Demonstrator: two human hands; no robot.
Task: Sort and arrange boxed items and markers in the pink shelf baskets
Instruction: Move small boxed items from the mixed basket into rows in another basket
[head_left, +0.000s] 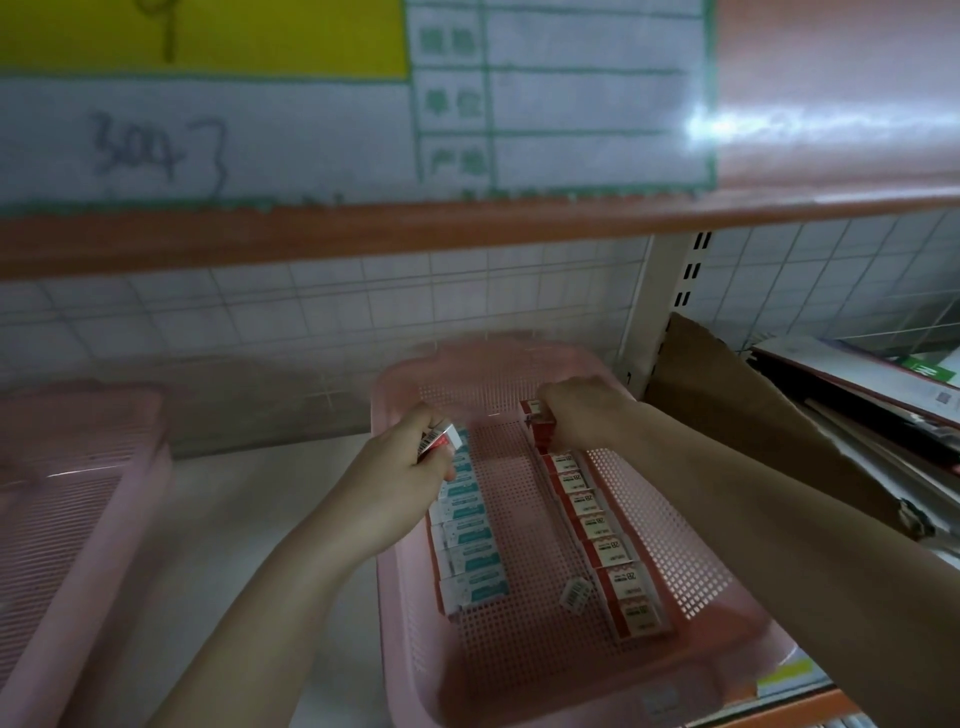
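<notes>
In the pink basket (519, 691), two box rows run near to far: teal boxes (470, 540) left, red boxes (605, 540) right. The left hand (402, 467) pinches a small barcoded box (441, 440) above the teal row's far end. The right hand (576, 415) grips the farthest red boxes (540, 428).

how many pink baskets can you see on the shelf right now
2. One pink basket sits in the middle under both hands, holding two rows of small boxes. The second pink basket is at the left edge, partly cut off by the frame.
</notes>
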